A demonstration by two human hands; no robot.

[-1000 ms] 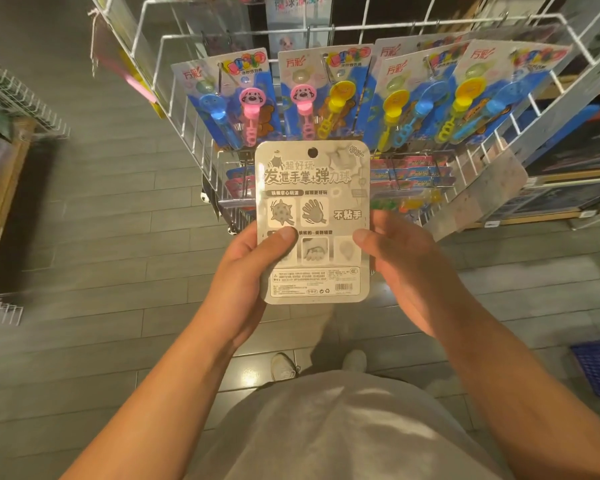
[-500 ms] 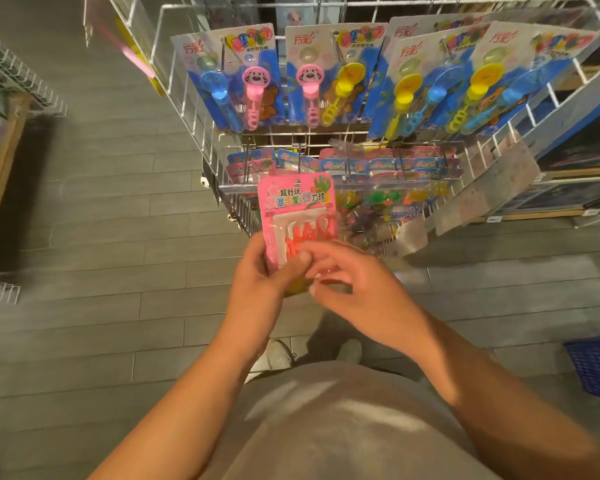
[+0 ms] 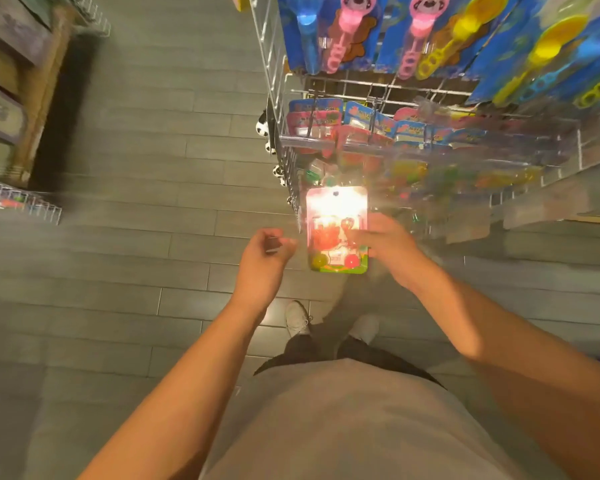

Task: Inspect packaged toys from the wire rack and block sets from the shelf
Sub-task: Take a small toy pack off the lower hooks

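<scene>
**Blister pack held at rack front**

Grey plank floor (image 3: 125, 209), shop aisle; wire rack (image 3: 326, 88) upper right, hung with carded toys. Pack (image 3: 336, 230) sits upright just in front of the rack's lower tier, gripped at its right edge by the right hand (image 3: 392, 247) — thumb across the face. Left hand (image 3: 262, 261) just beside it, fingers loosely curled, holding nothing. Judged light, stiff card, glossy plastic (strong glare) — likely slippery; pinch the card edges, not the bubble.

Toy shop, wire rack (image 3: 274, 64), hanging carded toys (image 3: 430, 36)
</scene>
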